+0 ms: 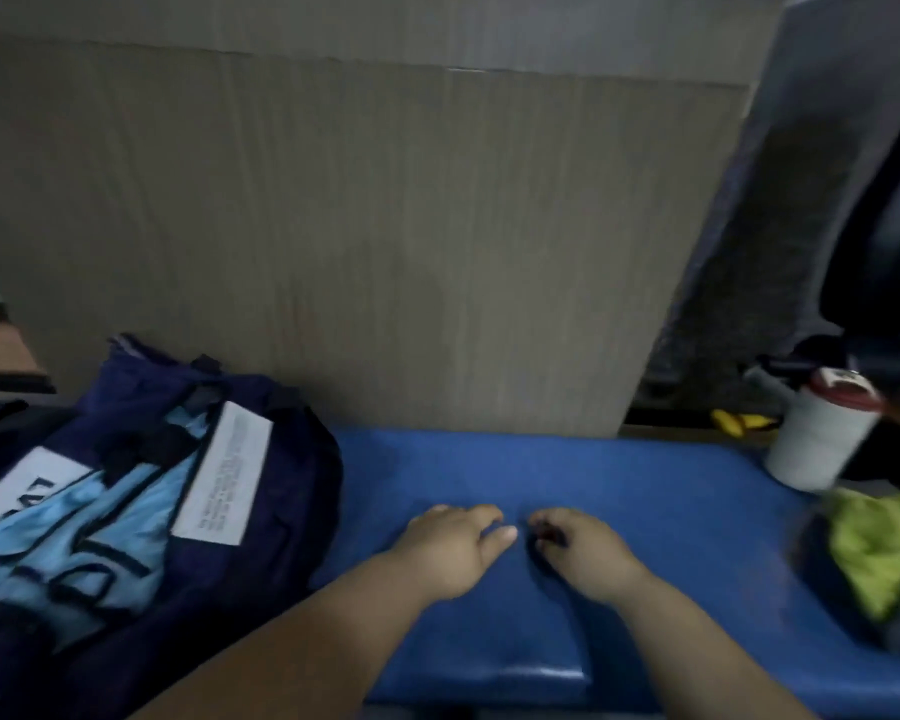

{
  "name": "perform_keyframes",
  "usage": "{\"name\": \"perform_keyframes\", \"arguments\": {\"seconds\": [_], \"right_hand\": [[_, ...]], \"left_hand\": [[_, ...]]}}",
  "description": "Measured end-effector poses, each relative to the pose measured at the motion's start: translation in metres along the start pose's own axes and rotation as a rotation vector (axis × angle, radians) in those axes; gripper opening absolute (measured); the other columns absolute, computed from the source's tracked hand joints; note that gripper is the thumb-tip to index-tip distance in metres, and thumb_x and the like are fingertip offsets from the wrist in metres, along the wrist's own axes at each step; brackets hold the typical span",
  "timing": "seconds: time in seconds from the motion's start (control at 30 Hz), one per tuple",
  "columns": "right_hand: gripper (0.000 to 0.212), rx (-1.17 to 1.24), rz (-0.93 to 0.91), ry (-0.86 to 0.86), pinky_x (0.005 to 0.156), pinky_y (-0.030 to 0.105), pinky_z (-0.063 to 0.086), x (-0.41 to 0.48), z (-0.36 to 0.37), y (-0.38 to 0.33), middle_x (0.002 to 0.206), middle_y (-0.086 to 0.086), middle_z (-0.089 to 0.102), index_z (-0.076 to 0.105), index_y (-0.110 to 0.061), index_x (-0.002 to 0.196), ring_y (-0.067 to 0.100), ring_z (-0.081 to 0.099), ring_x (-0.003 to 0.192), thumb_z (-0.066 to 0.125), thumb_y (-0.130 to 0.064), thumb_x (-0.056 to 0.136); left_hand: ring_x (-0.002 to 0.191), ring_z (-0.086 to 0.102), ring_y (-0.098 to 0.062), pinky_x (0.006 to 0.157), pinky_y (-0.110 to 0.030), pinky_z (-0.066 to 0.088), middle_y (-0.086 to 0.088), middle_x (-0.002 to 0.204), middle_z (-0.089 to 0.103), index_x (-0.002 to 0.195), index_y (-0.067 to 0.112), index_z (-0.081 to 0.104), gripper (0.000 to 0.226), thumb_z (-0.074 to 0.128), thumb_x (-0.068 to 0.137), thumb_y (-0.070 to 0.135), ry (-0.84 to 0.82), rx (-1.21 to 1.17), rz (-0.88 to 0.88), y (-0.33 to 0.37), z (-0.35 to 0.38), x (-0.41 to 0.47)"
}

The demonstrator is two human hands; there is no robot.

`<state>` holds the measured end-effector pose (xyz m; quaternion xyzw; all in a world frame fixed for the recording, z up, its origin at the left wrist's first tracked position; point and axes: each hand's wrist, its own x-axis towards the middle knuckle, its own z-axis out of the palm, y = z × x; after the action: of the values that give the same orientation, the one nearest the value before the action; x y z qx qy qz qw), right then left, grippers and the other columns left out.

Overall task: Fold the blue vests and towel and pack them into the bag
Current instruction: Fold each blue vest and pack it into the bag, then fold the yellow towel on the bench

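Nearby, bag [292,485] left of left grip [453,548], untouched

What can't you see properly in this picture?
All in the head view:
- Label print: blurred, unreadable.
- Bag: cut off by the left edge.
- Green cloth: blurred, cut by the right edge.
- Right hand: its tips dark and blurred; holding anything, unclear.
- Bottle lid: motion-blurred.

Your left hand [453,550] lies palm down, fingers relaxed. Your right hand [580,556] lies just beside it, fingers bent, too blurred to judge. Both bare forearms converge forward.
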<state>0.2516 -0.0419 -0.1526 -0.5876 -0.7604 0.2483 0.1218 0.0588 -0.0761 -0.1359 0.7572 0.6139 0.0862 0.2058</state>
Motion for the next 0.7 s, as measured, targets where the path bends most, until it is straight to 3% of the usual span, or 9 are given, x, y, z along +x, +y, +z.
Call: {"name": "perform_keyframes", "arguments": {"seconds": [0.13,0.27,0.43,0.53,0.63,0.7], "right_hand": [[0.037,-0.008,0.057,0.074,0.092,0.008,0.031,-0.020,-0.019,0.044,0.128,0.000,0.063,0.062,-0.017,0.128,0.016,0.055,0.122,0.059,-0.013,0.091],[0.050,-0.082,0.243,0.152,0.106,0.035,0.038,-0.031,-0.055,0.076,0.134,-0.005,0.058,0.048,-0.032,0.139,0.021,0.047,0.129,0.058,-0.035,0.091],[0.048,-0.294,0.620,0.483,0.111,0.053,0.020,-0.056,-0.108,0.117,0.145,0.004,0.040,0.047,-0.034,0.135,0.029,0.025,0.139,0.054,-0.049,0.090],[0.054,-0.207,0.851,0.484,0.113,0.066,0.010,-0.066,-0.128,0.146,0.156,0.009,0.017,0.039,-0.032,0.139,0.039,0.008,0.144,0.057,-0.042,0.090],[0.066,-0.078,0.968,0.499,0.108,0.062,0.026,-0.073,-0.139,0.165,0.158,0.008,0.001,0.031,-0.030,0.144,0.043,0.014,0.139,0.064,-0.030,0.087],[0.067,-0.033,0.976,0.516,0.100,0.052,0.038,-0.075,-0.141,0.173,0.150,0.014,0.015,0.031,-0.027,0.140,0.043,0.029,0.130,0.068,-0.024,0.084]], "left_hand": [[0.127,0.043,-0.029,0.105,-0.037,0.037,-0.008,0.136,0.052,0.135,0.024,0.049,0.049,0.029,0.101,0.053,-0.107,0.097,0.056,0.057,0.020,0.030],[0.129,0.039,-0.029,0.105,-0.036,0.033,-0.009,0.133,0.047,0.137,0.025,0.049,0.050,0.029,0.101,0.054,-0.141,0.166,0.074,0.100,0.035,0.050],[0.126,0.037,-0.024,0.103,-0.040,0.038,0.000,0.125,0.042,0.132,0.035,0.048,0.048,0.032,0.097,0.062,-0.117,0.237,0.042,0.109,0.057,0.065],[0.123,0.039,-0.021,0.100,-0.040,0.039,0.006,0.116,0.040,0.125,0.041,0.048,0.041,0.034,0.094,0.065,-0.099,0.189,0.026,0.105,0.063,0.072],[0.125,0.038,-0.021,0.104,-0.040,0.037,0.006,0.121,0.040,0.127,0.044,0.046,0.041,0.036,0.093,0.066,-0.119,0.151,0.023,0.106,0.066,0.076],[0.129,0.036,-0.021,0.106,-0.038,0.034,0.006,0.131,0.039,0.132,0.045,0.043,0.044,0.036,0.093,0.066,-0.134,0.146,0.028,0.107,0.068,0.075]]}}
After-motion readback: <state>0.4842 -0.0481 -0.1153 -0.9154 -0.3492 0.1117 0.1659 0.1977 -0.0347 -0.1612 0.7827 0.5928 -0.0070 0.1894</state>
